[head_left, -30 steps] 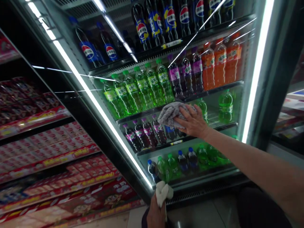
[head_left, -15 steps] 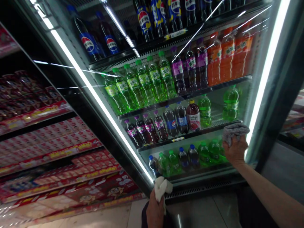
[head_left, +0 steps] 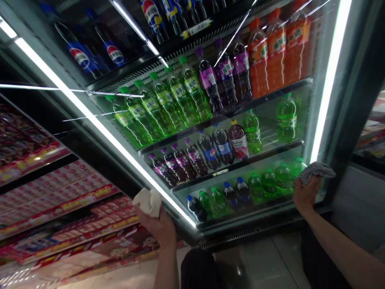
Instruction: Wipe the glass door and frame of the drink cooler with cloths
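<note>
A glass-doored drinks fridge [head_left: 270, 152] fills the view, lit by bright strips and stocked with green, purple, orange and cola bottles. My right hand [head_left: 304, 192] presses a grey cloth [head_left: 316, 170] against the glass at the door's lower right corner, fingers closed on the cloth. My left hand [head_left: 159, 224] is raised near the fridge's lower left frame, gripping a crumpled white cloth [head_left: 148, 201].
Store shelves [head_left: 54, 192] with red and white packaged goods run along the left. A dark vent grille [head_left: 249, 233] lies under the fridge door, above a pale tiled floor [head_left: 270, 265]. A dark fridge post [head_left: 355, 100] stands at the right.
My right hand swept the grey cloth from the middle of the glass down to the lower right corner. My left hand rose and shifted left with the white cloth.
</note>
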`<state>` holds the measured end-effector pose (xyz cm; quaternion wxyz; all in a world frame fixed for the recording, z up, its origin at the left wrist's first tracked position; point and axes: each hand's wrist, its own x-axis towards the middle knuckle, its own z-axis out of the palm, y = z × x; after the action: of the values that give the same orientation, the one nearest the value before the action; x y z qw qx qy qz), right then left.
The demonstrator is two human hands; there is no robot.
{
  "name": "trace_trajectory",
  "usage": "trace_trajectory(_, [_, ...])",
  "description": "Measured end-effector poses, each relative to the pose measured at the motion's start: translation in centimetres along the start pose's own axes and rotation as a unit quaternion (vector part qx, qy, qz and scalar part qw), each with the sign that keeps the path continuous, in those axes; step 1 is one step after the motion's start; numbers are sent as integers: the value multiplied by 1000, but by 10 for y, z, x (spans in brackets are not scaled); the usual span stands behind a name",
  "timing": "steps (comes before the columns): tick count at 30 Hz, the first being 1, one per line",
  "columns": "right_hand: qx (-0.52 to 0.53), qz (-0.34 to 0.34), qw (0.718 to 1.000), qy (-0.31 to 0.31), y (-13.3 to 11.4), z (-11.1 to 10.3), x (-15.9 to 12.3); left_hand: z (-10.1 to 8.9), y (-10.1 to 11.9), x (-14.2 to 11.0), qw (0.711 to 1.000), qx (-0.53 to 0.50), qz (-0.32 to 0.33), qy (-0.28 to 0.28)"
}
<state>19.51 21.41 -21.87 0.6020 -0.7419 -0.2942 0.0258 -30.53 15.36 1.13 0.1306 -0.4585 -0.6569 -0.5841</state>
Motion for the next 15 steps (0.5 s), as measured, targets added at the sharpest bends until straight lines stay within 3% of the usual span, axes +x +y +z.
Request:
trace_trajectory(3, [-5,-2,1000,-5,2,-1,1,45,17,-15,995,65,58,-51])
trace_trajectory(6, [-9,2,1000,1,6,0,2,79,30,-55,984,111,95,-102])
trace_trajectory(10, [-13,-8,1000,-5,12,2,3,102,50,-103,966,134,120,-183])
trace_trajectory(15, [-8,-15,1000,-6,12,4,2,119,73,-125,936,138,193,-258])
